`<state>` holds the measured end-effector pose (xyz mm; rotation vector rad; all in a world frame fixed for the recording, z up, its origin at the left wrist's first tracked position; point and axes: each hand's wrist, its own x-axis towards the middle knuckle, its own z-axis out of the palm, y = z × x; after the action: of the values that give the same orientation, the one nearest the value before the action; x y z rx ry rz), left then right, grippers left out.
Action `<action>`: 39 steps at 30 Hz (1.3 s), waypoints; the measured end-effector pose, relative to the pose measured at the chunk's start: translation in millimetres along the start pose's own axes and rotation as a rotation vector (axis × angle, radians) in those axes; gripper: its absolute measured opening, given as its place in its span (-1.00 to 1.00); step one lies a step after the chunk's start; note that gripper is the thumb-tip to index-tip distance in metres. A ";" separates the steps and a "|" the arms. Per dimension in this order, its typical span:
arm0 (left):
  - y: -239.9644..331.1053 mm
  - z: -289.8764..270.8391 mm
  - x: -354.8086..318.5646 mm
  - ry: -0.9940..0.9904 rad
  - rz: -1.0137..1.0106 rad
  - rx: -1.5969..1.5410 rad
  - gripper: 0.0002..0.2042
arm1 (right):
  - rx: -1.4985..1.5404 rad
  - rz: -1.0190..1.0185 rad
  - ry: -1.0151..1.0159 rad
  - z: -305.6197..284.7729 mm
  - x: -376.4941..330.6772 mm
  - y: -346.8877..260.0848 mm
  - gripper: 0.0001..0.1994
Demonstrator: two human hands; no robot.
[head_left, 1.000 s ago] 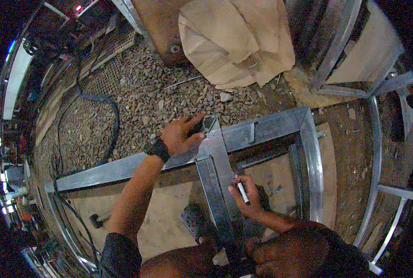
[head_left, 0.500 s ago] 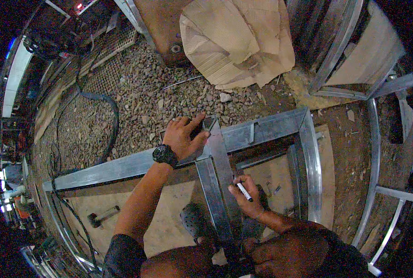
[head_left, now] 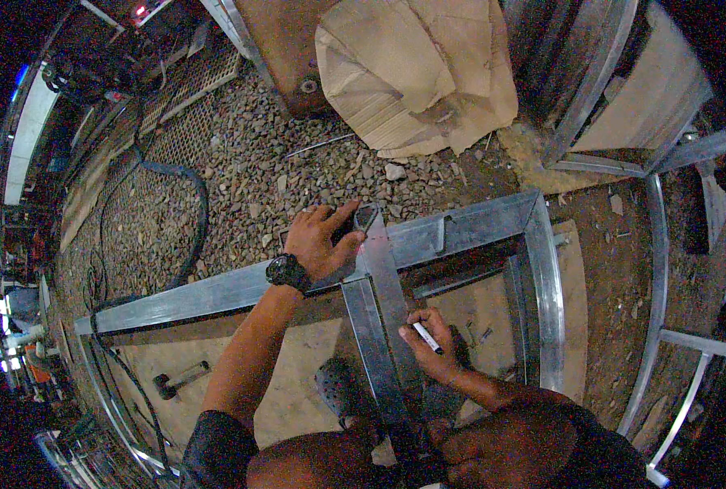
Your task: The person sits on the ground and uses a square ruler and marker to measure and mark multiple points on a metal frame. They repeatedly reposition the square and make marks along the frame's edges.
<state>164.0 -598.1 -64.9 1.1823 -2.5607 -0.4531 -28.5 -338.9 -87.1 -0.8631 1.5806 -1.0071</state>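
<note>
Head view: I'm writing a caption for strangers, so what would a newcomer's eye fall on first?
Probably the big creased cardboard sheet at top centre, beyond the silvery metal frame spanning the middle. Next, the left hand by the open far end of a metal tube, and the right hand holding a white marker beside it, nearer the body.

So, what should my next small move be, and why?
Probably press the metal tube steady with your left hand: its thumb and forefinger are at the tube's open end, the tube lies across the frame bar, and your right hand holds a white marker beside the tube.
</note>
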 end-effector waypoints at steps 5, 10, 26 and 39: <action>0.8 -1.8 0.7 0.007 0.002 0.033 -0.38 | -0.013 0.007 -0.046 -5.7 1.2 3.5 -0.73; 3.2 -3.5 3.0 0.046 0.025 0.002 -0.41 | 0.032 0.001 -0.012 -2.0 -0.7 2.4 -0.73; 9.4 -9.6 2.2 -0.014 -0.035 0.009 -0.42 | -0.445 -0.728 0.142 -11.5 89.7 -80.7 -0.66; 14.0 -16.9 -1.0 -0.011 -0.052 -0.015 -0.44 | -0.558 -0.800 0.155 -1.3 100.0 -76.1 -0.61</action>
<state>161.5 -591.5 -44.2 1.2467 -2.5370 -0.4908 -48.1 -458.7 -54.4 -1.9432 1.7022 -1.1996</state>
